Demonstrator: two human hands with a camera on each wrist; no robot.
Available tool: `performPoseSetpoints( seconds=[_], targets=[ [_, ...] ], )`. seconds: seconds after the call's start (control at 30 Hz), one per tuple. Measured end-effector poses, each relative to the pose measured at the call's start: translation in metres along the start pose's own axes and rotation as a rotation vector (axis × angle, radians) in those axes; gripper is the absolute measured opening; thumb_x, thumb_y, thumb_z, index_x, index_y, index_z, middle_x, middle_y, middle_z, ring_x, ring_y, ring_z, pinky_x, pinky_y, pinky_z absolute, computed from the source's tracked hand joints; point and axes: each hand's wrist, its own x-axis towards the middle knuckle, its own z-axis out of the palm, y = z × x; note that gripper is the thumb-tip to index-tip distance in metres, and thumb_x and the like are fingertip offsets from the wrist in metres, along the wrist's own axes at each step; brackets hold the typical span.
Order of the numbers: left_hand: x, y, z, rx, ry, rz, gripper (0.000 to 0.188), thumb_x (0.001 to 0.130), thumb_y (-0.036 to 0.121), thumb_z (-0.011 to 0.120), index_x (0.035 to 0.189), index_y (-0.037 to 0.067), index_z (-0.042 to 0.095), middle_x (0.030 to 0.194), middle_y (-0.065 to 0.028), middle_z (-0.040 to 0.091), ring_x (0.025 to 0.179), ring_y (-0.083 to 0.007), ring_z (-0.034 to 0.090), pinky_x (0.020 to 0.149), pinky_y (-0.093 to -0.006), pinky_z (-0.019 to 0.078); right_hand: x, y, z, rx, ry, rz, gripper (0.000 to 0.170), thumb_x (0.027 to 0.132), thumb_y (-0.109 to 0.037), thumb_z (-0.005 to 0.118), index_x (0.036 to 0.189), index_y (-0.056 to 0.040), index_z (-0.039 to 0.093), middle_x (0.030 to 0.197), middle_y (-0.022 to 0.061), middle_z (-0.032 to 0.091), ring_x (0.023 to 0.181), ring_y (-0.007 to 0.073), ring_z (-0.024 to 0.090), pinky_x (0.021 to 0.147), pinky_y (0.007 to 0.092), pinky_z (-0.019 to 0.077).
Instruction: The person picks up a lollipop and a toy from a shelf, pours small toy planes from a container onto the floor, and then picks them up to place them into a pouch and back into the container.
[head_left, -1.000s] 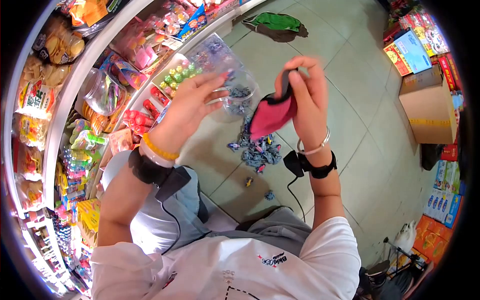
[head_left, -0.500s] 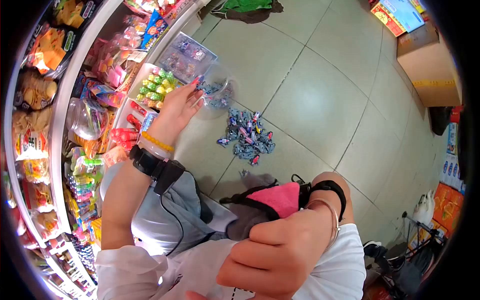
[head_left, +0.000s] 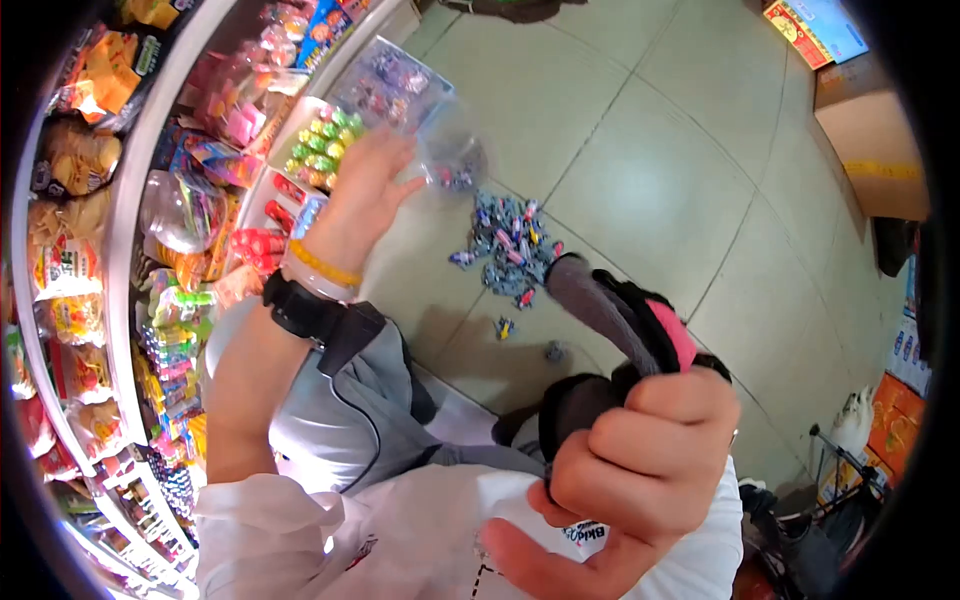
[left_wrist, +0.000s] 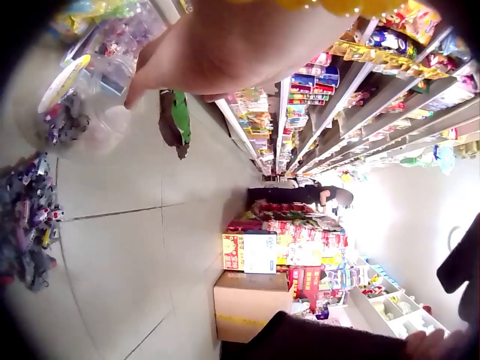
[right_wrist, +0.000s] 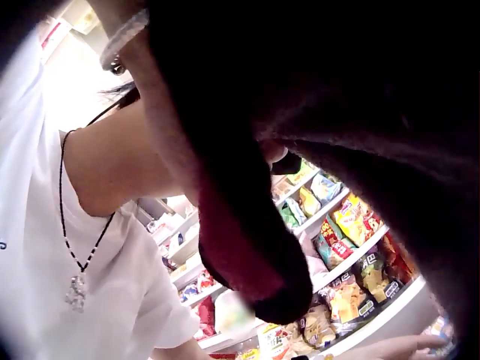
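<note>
My right hand [head_left: 640, 460] grips a grey-and-pink cloth [head_left: 610, 315] with black edging, held up close to the chest. In the right wrist view the dark cloth [right_wrist: 255, 255] fills much of the picture. My left hand [head_left: 370, 190] is at the side of a clear plastic jar [head_left: 455, 145], thumb stretched out towards it; its other fingers are mostly hidden in the head view. Small grey-blue pieces lie in the jar. A pile of similar pieces [head_left: 510, 245] with coloured bits lies on the tiled floor, with a few strays nearer the knees.
Shelves of packaged snacks [head_left: 75, 235] run along the left. By the jar are a clear box [head_left: 390, 80] and a tray of green-and-yellow sweets [head_left: 322, 145]. A cardboard box [head_left: 870, 150] stands at the right. A green-and-brown cloth [left_wrist: 176, 124] lies on the floor.
The right hand has drawn the cloth back from near the jar towards the chest, then turned it upward. The left hand has stayed beside the jar, shifting slightly.
</note>
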Motion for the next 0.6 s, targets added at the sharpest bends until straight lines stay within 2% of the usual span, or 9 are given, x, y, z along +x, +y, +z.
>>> performPoseSetpoints(
  seconds=[0.13, 0.3, 0.4, 0.53, 0.6],
  targets=[
    [-0.019, 0.001, 0.008, 0.06, -0.015, -0.017, 0.062, 0.085, 0.01, 0.058, 0.137, 0.001, 0.025, 0.115, -0.0118, 0.05, 0.111, -0.0241, 0.043, 0.092, -0.0497, 0.0394, 0.005, 0.008, 0.008, -0.053, -0.062, -0.045, 0.048, 0.056, -0.013, 0.062, 0.104, -0.0233, 0.059, 0.06, -0.0034, 0.043, 0.047, 0.0102, 0.038, 0.042, 0.0235, 0.023],
    [-0.04, 0.01, 0.005, 0.056, -0.087, -0.017, 0.059, 0.084, 0.01, 0.06, 0.133, 0.0, 0.03, 0.121, -0.0122, 0.046, 0.114, -0.0236, 0.044, 0.092, -0.0476, 0.0408, 0.001, -0.004, 0.003, -0.077, -0.183, -0.045, 0.041, 0.059, -0.015, 0.061, 0.1, -0.0207, 0.059, 0.058, -0.0024, 0.043, 0.047, 0.0126, 0.042, 0.042, 0.0265, 0.0286],
    [-0.059, 0.017, 0.011, 0.067, -0.019, 0.029, 0.056, 0.084, 0.01, 0.061, 0.132, 0.001, 0.035, 0.119, -0.0111, 0.05, 0.114, -0.0275, 0.047, 0.093, -0.0467, 0.0418, 0.0, -0.013, -0.008, -0.106, -0.302, -0.019, 0.037, 0.061, -0.017, 0.061, 0.098, -0.0192, 0.06, 0.057, -0.0018, 0.043, 0.046, 0.0141, 0.044, 0.042, 0.0283, 0.0319],
    [-0.074, 0.027, 0.008, 0.038, -0.047, 0.052, 0.057, 0.085, 0.01, 0.06, 0.134, 0.002, 0.033, 0.13, -0.0121, 0.045, 0.118, -0.0279, 0.045, 0.094, -0.0457, 0.0411, 0.0, -0.001, -0.027, -0.218, -0.579, 0.129, 0.031, 0.063, -0.018, 0.061, 0.095, -0.0171, 0.06, 0.056, -0.001, 0.043, 0.046, 0.016, 0.046, 0.041, 0.0307, 0.0363],
    [-0.08, 0.032, 0.012, 0.05, -0.049, 0.068, 0.057, 0.085, 0.01, 0.059, 0.134, 0.002, 0.033, 0.134, -0.0121, 0.042, 0.118, -0.0277, 0.045, 0.095, -0.0451, 0.0409, -0.006, 0.029, -0.028, -0.289, -0.796, 0.326, 0.029, 0.065, -0.019, 0.061, 0.093, -0.0161, 0.06, 0.055, -0.0006, 0.043, 0.045, 0.017, 0.048, 0.041, 0.0319, 0.0385]
  ],
)
